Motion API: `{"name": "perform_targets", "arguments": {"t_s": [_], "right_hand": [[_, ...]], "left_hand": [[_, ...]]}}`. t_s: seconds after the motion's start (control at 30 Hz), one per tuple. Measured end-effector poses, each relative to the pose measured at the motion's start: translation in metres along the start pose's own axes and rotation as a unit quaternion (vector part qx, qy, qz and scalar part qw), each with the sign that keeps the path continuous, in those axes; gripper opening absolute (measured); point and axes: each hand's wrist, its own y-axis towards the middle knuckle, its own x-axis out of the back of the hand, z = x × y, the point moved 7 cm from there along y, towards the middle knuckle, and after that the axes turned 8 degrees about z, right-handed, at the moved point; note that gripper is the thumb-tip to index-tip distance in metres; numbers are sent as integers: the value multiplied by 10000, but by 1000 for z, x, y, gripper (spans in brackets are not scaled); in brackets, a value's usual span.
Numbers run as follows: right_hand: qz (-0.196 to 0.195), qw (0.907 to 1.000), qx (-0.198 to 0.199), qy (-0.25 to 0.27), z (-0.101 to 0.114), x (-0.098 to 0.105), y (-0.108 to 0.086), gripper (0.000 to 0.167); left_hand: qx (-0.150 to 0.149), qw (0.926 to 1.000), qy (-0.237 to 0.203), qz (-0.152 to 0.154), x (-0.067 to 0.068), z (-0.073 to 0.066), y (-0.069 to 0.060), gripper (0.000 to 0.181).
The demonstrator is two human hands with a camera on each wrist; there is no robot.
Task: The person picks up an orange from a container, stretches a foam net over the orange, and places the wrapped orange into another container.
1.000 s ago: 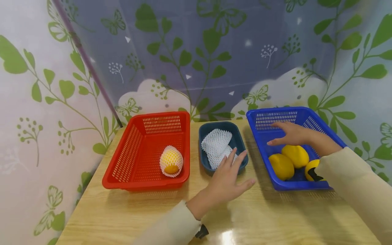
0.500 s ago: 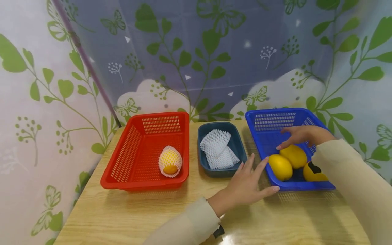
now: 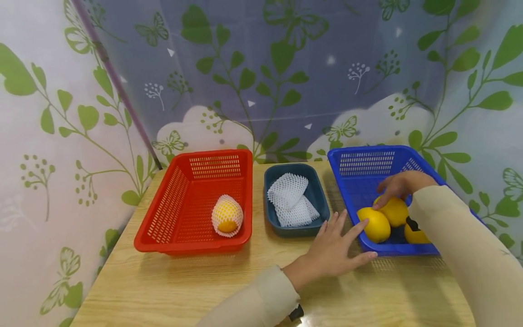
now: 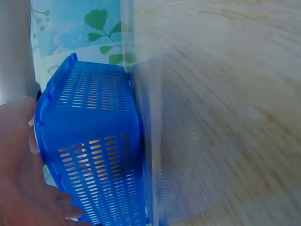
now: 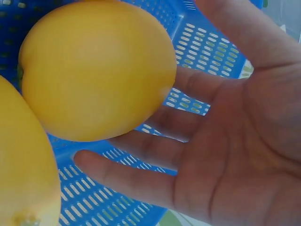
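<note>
A blue plastic basket [image 3: 402, 249] at the right holds several smooth yellow oval fruits. My right hand [image 3: 402, 182] reaches down inside it, over the rear fruit [image 3: 395, 214]. Seen from the right wrist, the extended fingers of that hand [image 5: 230, 136] run behind one yellow fruit [image 5: 96, 70], while the thumb stands away from it. Another fruit [image 3: 375, 226] lies at the front left, and a third [image 3: 414, 235] is partly hidden by the sleeve. My left hand [image 3: 333, 254], fingers spread, is at the basket's front left corner; its fingertips reach the blue rim [image 4: 41, 127].
Between the baskets stands a dark teal tub [image 3: 296, 232] holding white foam net sleeves [image 3: 288, 193]. At the left is a red basket [image 3: 184, 247] containing one yellow fruit in a foam net [image 3: 227, 215]. A patterned curtain [image 3: 245, 68] rises behind the wooden table [image 3: 163, 290].
My right hand has lowered into the blue basket onto the rear fruit. My left hand has moved right, from the teal tub's front to the blue basket's corner.
</note>
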Motion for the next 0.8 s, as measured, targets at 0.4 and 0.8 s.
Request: {"name": "perform_targets", "arguments": {"t_s": [0.4, 0.8], "right_hand": [[1, 9984, -39, 561, -14, -4, 1, 97], [-14, 9933, -137, 1151, -19, -8, 1, 97]], "left_hand": [[78, 9999, -108, -44, 1, -2, -1, 61], [136, 9998, -94, -116, 3, -3, 0, 61]]}}
